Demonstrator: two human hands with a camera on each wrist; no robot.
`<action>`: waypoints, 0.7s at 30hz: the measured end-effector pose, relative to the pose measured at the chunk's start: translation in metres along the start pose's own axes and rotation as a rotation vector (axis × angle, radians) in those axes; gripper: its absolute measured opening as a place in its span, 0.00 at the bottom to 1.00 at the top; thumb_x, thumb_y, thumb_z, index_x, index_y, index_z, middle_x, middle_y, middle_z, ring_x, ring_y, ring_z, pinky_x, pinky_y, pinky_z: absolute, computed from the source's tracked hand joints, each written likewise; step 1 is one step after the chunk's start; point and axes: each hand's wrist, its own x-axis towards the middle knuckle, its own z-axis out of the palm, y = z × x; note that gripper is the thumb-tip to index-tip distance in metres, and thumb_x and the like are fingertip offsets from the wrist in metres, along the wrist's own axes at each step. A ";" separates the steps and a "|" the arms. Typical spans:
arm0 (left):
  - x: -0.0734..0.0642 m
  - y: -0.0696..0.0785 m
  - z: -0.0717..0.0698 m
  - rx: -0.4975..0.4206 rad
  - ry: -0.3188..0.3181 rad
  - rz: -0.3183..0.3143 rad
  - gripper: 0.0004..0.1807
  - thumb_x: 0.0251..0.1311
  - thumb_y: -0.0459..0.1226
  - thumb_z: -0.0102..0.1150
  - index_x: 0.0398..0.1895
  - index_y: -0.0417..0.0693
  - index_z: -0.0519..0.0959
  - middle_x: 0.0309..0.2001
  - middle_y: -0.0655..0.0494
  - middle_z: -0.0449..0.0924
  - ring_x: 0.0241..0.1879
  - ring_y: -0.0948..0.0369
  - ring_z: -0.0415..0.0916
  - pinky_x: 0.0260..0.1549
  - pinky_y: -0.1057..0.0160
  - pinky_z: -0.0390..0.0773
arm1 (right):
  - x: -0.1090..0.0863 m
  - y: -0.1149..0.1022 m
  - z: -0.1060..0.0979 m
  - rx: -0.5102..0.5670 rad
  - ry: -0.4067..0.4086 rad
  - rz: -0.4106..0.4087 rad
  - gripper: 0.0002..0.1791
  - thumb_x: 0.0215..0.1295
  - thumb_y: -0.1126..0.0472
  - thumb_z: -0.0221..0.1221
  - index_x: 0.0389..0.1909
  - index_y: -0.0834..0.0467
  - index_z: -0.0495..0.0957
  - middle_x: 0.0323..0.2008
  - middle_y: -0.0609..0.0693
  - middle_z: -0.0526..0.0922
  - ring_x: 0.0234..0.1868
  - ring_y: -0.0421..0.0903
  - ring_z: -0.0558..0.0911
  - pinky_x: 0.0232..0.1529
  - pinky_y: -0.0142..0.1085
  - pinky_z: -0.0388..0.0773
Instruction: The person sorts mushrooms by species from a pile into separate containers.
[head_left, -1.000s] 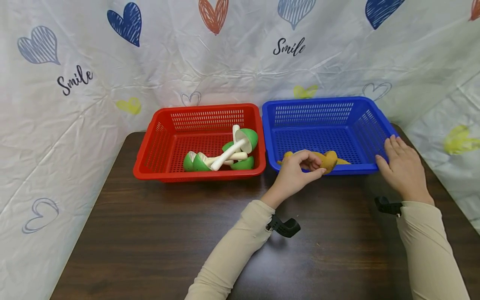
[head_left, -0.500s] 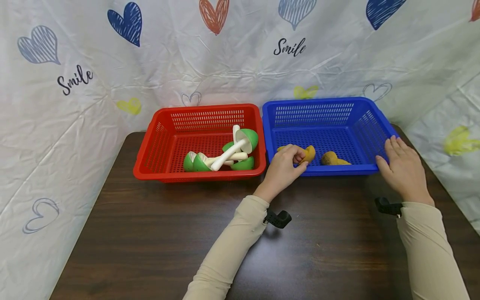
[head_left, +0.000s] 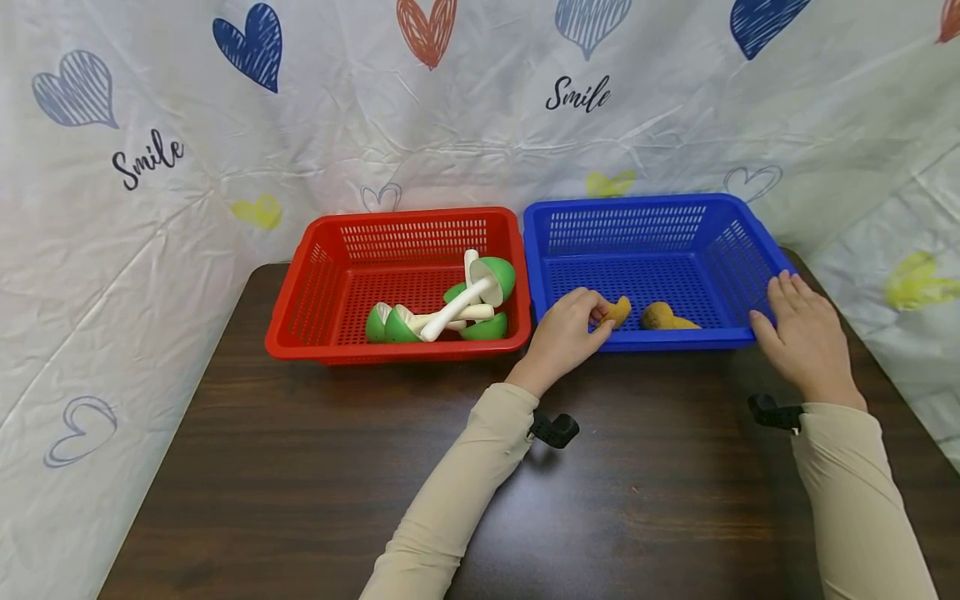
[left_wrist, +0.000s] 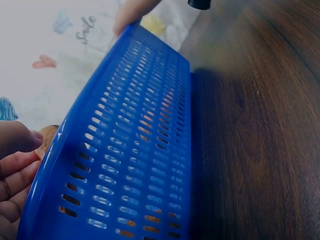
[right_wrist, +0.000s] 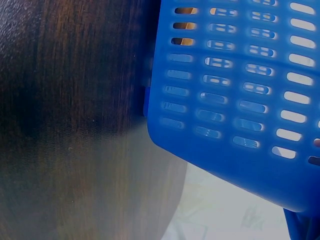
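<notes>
In the head view my left hand (head_left: 564,335) reaches over the front rim of the blue basket (head_left: 675,340), near its left corner. Its curled fingers and thumb hold a yellow-brown, lumpy piece (head_left: 618,312), partly hidden by the hand. The left wrist view shows the thumb beside a brown bit of the piece (left_wrist: 48,136) behind the basket's wall. A second yellow-brown piece (head_left: 660,316), with a rounded end and a narrower tail, lies in the basket to the right. My right hand (head_left: 808,340) rests with straight fingers on the basket's right rim.
A red basket (head_left: 397,354) stands left of the blue one, holding several toy mushrooms (head_left: 453,311) with green caps and white stems. Both baskets sit at the back of a dark wooden table (head_left: 315,492), before a white cloth (head_left: 480,100) printed with hearts.
My left hand has moved left along the blue basket's front with the yellow-brown piece, then settled slightly lower. The second piece now shows clear of the hand. My right hand stays put.
</notes>
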 end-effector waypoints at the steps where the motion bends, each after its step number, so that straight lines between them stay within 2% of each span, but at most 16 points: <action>1: 0.000 0.000 0.000 0.001 -0.003 0.001 0.07 0.60 0.39 0.62 0.38 0.46 0.80 0.35 0.59 0.77 0.36 0.67 0.74 0.33 0.82 0.69 | 0.000 0.000 0.000 -0.001 -0.001 0.000 0.31 0.70 0.57 0.42 0.59 0.83 0.59 0.61 0.79 0.59 0.67 0.68 0.56 0.67 0.54 0.46; 6: 0.000 -0.002 -0.001 -0.004 0.001 0.013 0.08 0.62 0.40 0.59 0.39 0.45 0.80 0.35 0.58 0.77 0.36 0.67 0.73 0.34 0.80 0.69 | 0.000 0.000 0.000 0.006 0.000 0.006 0.31 0.70 0.57 0.41 0.59 0.83 0.59 0.61 0.78 0.59 0.67 0.68 0.55 0.67 0.54 0.47; 11: 0.000 -0.004 -0.005 -0.029 0.051 0.055 0.07 0.63 0.38 0.58 0.39 0.45 0.80 0.36 0.57 0.77 0.37 0.64 0.74 0.37 0.81 0.69 | 0.004 0.000 0.002 0.016 0.004 -0.003 0.31 0.71 0.56 0.41 0.59 0.83 0.59 0.61 0.78 0.58 0.68 0.67 0.55 0.67 0.54 0.46; 17: 0.000 -0.004 -0.024 -0.078 0.132 0.080 0.07 0.63 0.36 0.56 0.40 0.43 0.80 0.38 0.55 0.78 0.39 0.64 0.74 0.41 0.79 0.71 | 0.004 0.000 0.002 0.018 0.006 0.004 0.32 0.71 0.56 0.41 0.60 0.82 0.59 0.61 0.78 0.59 0.68 0.67 0.55 0.68 0.53 0.46; 21: 0.000 -0.011 -0.041 -0.117 0.186 0.093 0.07 0.63 0.35 0.56 0.40 0.41 0.79 0.38 0.52 0.78 0.39 0.62 0.75 0.41 0.77 0.72 | 0.003 0.001 0.003 0.015 -0.004 0.009 0.31 0.71 0.56 0.41 0.60 0.82 0.58 0.61 0.78 0.58 0.68 0.67 0.54 0.68 0.53 0.45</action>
